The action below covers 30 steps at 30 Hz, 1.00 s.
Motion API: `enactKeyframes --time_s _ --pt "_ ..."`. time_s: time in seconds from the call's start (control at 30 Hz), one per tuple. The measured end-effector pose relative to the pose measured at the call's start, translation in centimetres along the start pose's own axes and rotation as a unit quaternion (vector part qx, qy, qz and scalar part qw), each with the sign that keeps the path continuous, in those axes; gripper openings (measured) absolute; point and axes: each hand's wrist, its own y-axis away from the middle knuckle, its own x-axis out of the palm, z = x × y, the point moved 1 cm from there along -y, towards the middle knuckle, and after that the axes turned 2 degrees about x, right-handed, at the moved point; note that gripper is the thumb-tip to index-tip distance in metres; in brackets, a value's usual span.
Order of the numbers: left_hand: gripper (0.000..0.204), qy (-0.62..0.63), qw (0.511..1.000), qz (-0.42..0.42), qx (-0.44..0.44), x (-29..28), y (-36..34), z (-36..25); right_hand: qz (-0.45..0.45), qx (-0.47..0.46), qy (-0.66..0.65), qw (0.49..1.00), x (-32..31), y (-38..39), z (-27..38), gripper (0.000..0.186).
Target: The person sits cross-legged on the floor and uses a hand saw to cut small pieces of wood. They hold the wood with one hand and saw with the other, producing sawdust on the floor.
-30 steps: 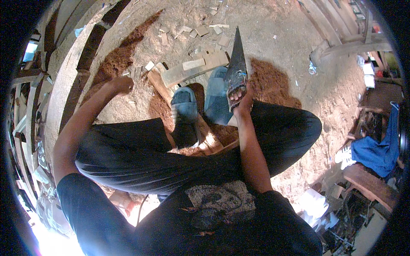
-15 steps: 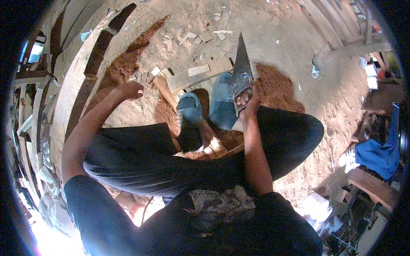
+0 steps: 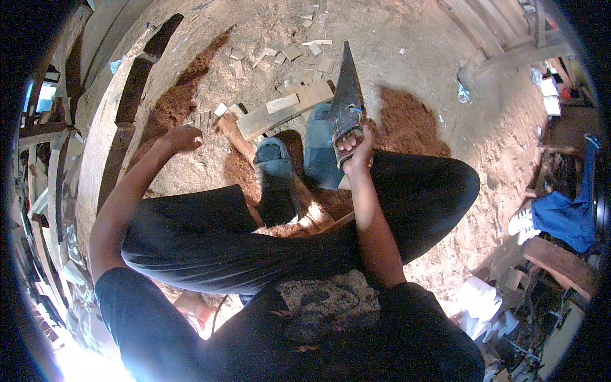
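My right hand grips the handle of a dark handsaw, its tapering blade pointing away from me. My left hand hangs out to the left over the ground with curled fingers; what is in them, if anything, I cannot make out. Two grey-blue sandals are on my feet between my crossed, dark-trousered legs. Beyond the sandals, a short plank lies with a smaller wood piece on it, and another board runs beneath my feet.
Wood offcuts and reddish sawdust lie on the ground. A long timber runs along the left, beside stacked scrap wood. At the right are timber framing, blue cloth and a reddish board.
My left hand has shifted slightly downward in the picture. The saw stays in my right hand, its blade tilted slightly further left. Otherwise the scene has only shifted a little with the camera.
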Motion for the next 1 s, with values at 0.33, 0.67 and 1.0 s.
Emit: enactKeyframes --time_s 0.33,0.67,1.0 --pt "0.035 -0.043 0.999 0.009 -0.01 0.6 0.3 0.1 0.004 0.017 -0.019 1.0 0.1 0.3 -0.1 0.036" --pt "0.034 -0.01 1.0 0.0 -0.022 0.8 0.2 0.0 -0.005 -0.088 0.14 0.986 0.4 0.3 -0.7 0.03" --pt "0.034 -0.034 0.999 0.016 -0.025 0.1 1.1 -1.3 -0.018 -0.165 0.243 0.956 0.4 1.7 -1.8 0.027"
